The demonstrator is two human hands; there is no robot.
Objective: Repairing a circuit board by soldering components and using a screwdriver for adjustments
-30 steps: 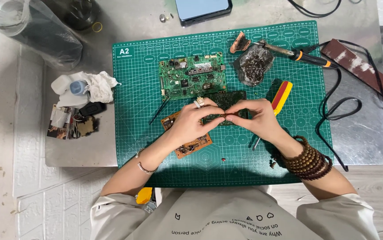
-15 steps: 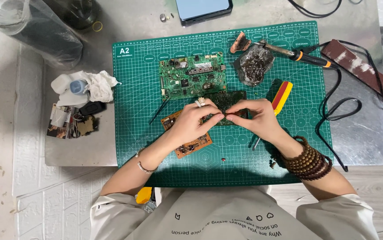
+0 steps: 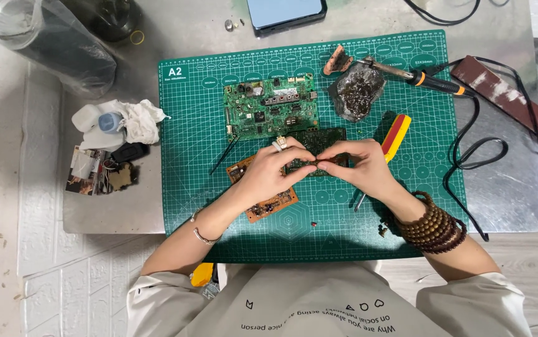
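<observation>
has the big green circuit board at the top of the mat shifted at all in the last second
No. The big green circuit board lies on the same spot of the cutting mat, with its upper edge just below the mat's row of printed circles, as in both earlier pictures.

There is one view only, from a camera worn on the person's head. It looks almost straight down over the chest onto a metal table (image 3: 506, 200) and the green cutting mat (image 3: 194, 187) lying on it. The far edge of the table is at the top of the picture; the person's own shirt fills the bottom. The camera sits at moderate height: the whole mat fits in, along with the floor on the left. The left hand (image 3: 269, 175) and right hand (image 3: 359, 165) meet near the centre, fingertips (image 3: 309, 163) touching; everything else spreads outward from those fingertips. No second view shares the scene.
</observation>
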